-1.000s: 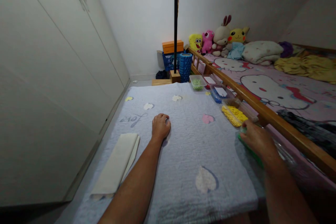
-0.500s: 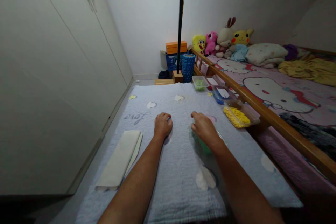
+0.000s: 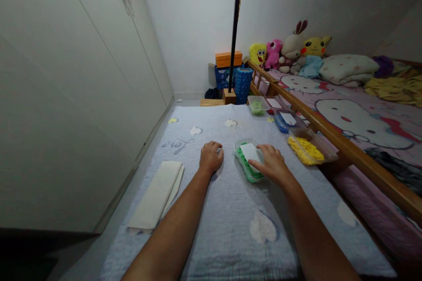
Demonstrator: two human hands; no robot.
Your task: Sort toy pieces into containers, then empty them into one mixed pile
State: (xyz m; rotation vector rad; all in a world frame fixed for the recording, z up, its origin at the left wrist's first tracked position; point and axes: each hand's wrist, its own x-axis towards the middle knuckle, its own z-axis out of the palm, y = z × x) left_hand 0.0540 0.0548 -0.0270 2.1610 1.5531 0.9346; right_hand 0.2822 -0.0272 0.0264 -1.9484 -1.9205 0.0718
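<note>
My left hand [image 3: 211, 156] rests on the cloth-covered table, fingers loosely curled and a little apart, with nothing visible in them. To its right stands a clear plastic box [image 3: 244, 169] with green pieces inside and a white label [image 3: 249, 154] on its lid. Over the right side of this box is my right hand [image 3: 272, 162]. Its thumb reaches across the lid near the label and stands apart from the fingers at the far right corner. Whether the palm touches the box is hidden. Left of my left forearm lies a folded cream cloth or sheet [image 3: 156, 197].
Along the table's right side stand boxes with yellow pieces [image 3: 305, 150], blue contents [image 3: 285, 123], red contents [image 3: 273, 104] and light green contents [image 3: 258, 106]. A wooden bed rail [image 3: 310, 116] borders that side. Beyond the far edge rises a black pole [image 3: 234, 30].
The green box, blurred beneath my right hand before, now sits still on the cloth farther from me. My right hand has shifted right and its thumb has spread. The view has turned slightly left.
</note>
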